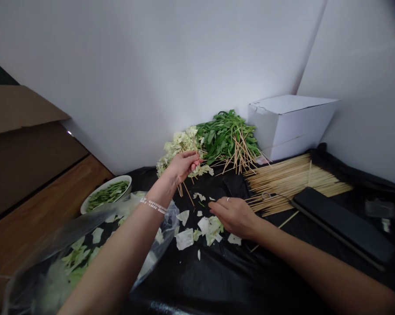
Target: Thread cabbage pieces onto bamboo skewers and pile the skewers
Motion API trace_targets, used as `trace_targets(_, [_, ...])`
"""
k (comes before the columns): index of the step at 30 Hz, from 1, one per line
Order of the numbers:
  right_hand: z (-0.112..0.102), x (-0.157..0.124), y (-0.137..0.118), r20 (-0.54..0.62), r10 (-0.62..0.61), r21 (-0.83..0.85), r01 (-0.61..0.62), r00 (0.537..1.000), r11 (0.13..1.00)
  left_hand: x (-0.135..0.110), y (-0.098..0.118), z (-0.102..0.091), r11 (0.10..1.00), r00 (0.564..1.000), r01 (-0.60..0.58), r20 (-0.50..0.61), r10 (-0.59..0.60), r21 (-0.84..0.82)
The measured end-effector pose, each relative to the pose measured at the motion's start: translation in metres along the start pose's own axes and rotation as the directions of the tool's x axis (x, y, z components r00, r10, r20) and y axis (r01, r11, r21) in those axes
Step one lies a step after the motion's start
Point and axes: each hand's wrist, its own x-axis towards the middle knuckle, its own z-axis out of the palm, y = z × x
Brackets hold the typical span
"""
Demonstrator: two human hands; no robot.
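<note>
My left hand [186, 164] reaches forward to the heap of cabbage skewers [181, 142], its fingers pinched on a thin bamboo skewer that rises past the fingertips. More skewer ends poke out below that hand. Leafy green skewers [225, 135] lie in a pile just to the right, their bare sticks fanned toward me. My right hand [235, 216] hovers by the loose cabbage pieces [210, 227], fingers loosely bent and apparently with nothing in them; its palm side is hidden. Cut cabbage leaves lie scattered on the black plastic sheet [191, 280].
Left stand a clear plastic bag [164, 249] of cabbage and a white bowl [131, 185] of green pieces. Right lie many bare bamboo skewers [286, 179] and a dark, flat, oblong object [342, 223]. A white box [302, 127] stands by the wall; a cardboard box [26, 135] is far left.
</note>
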Motion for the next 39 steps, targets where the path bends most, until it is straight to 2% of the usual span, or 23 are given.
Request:
trace_targets(3, [0.000,0.000,-0.001,0.007,-0.004,-0.005,0.004,1.000,1.000,0.006,0.004,-0.005,0.998,0.996,-0.060,-0.061,0.061,0.017])
trace_targets(8, [0.001,0.000,-0.002,0.019,-0.004,-0.001,0.004,1.000,1.000,0.033,0.006,-0.019,0.988,0.980,-0.101,-0.157,0.118,0.114])
trace_targets(11, [0.001,0.000,-0.004,0.037,-0.005,-0.004,0.006,0.999,1.000,0.038,0.003,-0.022,0.961,0.945,-0.199,-0.222,0.239,0.190])
trace_targets(13, [-0.001,0.002,-0.004,0.038,-0.011,-0.005,0.011,0.999,1.000,0.031,-0.003,-0.016,0.926,0.910,-0.284,-0.234,0.342,0.248])
trace_targets(16, [-0.008,0.004,0.002,-0.036,0.033,0.013,-0.032,0.999,0.999,0.010,-0.025,0.005,0.880,0.902,-0.349,-0.141,0.409,0.322])
trace_targets(17, [-0.012,0.004,0.006,-0.089,0.076,0.034,-0.073,0.993,0.997,0.003,-0.035,0.015,0.867,0.911,-0.358,-0.073,0.405,0.347])
trace_targets(18, [-0.016,0.004,0.011,-0.149,0.134,0.068,-0.126,0.980,0.990,-0.005,-0.047,0.024,0.819,0.907,-0.396,0.040,0.419,0.415])
trace_targets(21, [-0.026,0.003,0.029,-0.288,0.337,0.217,-0.282,0.896,0.935,-0.022,-0.085,0.050,0.688,0.878,-0.478,0.283,0.386,0.547])
trace_targets(24, [-0.032,0.002,0.045,-0.305,0.532,0.379,-0.411,0.790,0.829,-0.028,-0.114,0.068,0.600,0.858,-0.503,0.447,0.255,0.623])
trace_targets(28, [-0.036,0.002,0.060,-0.304,0.680,0.536,-0.470,0.668,0.701,-0.026,-0.131,0.085,0.585,0.856,-0.498,0.471,0.213,0.640])
trace_targets(32, [-0.041,0.004,0.068,-0.324,0.747,0.605,-0.480,0.581,0.635,-0.027,-0.132,0.101,0.544,0.858,-0.491,0.487,0.165,0.681])
trace_targets(35, [-0.041,0.004,0.070,-0.319,0.755,0.605,-0.489,0.574,0.628,-0.033,-0.128,0.110,0.445,0.856,-0.492,0.508,0.094,0.748])
trace_targets(39, [-0.035,0.002,0.069,-0.300,0.733,0.592,-0.484,0.610,0.644,-0.041,-0.122,0.119,0.349,0.844,-0.514,0.534,0.044,0.784])
